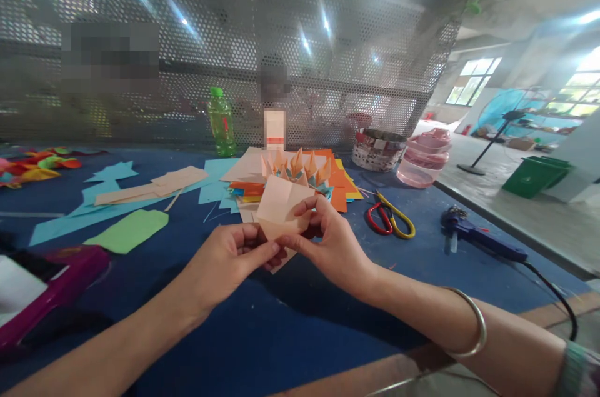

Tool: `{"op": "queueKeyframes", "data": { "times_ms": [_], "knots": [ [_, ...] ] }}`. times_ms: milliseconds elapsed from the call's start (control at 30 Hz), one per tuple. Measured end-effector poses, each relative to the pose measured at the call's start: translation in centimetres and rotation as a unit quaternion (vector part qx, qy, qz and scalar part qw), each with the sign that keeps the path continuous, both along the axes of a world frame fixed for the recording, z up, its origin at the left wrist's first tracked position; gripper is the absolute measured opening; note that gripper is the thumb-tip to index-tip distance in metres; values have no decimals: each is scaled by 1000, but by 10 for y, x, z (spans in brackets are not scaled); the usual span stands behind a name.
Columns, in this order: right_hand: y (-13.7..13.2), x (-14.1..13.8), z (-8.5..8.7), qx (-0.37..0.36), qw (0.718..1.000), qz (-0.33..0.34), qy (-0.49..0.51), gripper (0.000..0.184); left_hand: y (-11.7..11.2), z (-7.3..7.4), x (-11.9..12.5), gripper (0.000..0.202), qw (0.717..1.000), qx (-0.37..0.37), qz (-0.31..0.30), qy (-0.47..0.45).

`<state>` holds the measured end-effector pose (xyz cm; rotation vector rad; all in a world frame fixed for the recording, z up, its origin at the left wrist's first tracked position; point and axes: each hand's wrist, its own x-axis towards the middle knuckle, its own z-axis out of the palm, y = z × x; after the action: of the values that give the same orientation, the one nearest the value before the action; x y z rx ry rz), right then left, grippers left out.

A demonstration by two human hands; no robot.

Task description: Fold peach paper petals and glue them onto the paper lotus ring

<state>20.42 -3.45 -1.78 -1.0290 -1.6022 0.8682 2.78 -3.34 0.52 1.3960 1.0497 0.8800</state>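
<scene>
A creased sheet of peach paper (280,202) is held up over the table between my two hands. My left hand (234,254) pinches its lower left edge between thumb and fingers. On the other side, my right hand (330,241) grips the lower right edge, its index finger bent over the paper's face. Just behind the sheet stand pointed folded pieces of orange paper (310,167), partly hidden by it. Stacked colored paper (344,187) lies under and around them.
Red-and-yellow scissors (390,217) and a blue glue gun (485,237) lie to the right. A pink jug (424,159), a round woven basket (379,150) and a green bottle (220,125) stand behind. Blue paper (79,222) and green paper (131,231) lie left.
</scene>
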Motion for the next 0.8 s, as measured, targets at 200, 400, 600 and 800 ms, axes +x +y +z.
{"op": "queueKeyframes", "data": {
  "times_ms": [200,400,600,800],
  "knots": [
    [3,1,0,6,1000,20,21,29,3,-3,-2,26,999,-16,34,21],
    [5,3,-3,19,999,37,28,20,5,-3,-4,27,999,-33,39,13],
    [3,4,-2,32,999,38,9,18,8,-8,-6,23,998,-20,50,10],
    [2,3,2,16,999,26,7,24,9,-4,-9,22,997,14,75,-13]
  ]
}}
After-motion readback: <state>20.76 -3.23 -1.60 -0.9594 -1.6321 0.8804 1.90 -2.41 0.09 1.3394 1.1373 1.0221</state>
